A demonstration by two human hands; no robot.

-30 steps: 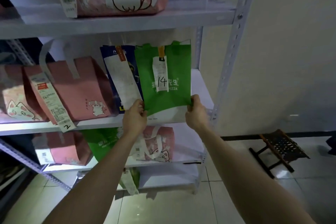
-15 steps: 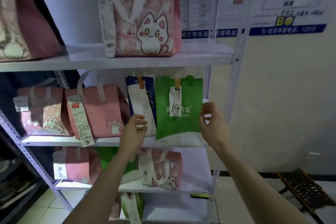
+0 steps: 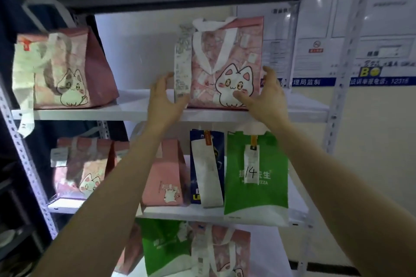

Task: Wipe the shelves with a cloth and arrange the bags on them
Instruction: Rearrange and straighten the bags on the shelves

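Head | pink cat bag point(image 3: 227, 67) upright, print outward | hands open beside

Both bare forearms reach up and forward from the lower corners of the frame, converging toward the centre. The left hand point(image 3: 163, 99) is open with fingers spread and slightly curled, thumb pointing up, palm turned inward to the right. The right hand point(image 3: 265, 96) mirrors it, open and cupped, fingers raised and thumb extended to the left, palm facing inward; the two hands stand level with each other and well apart, with neither one closed into a grip.
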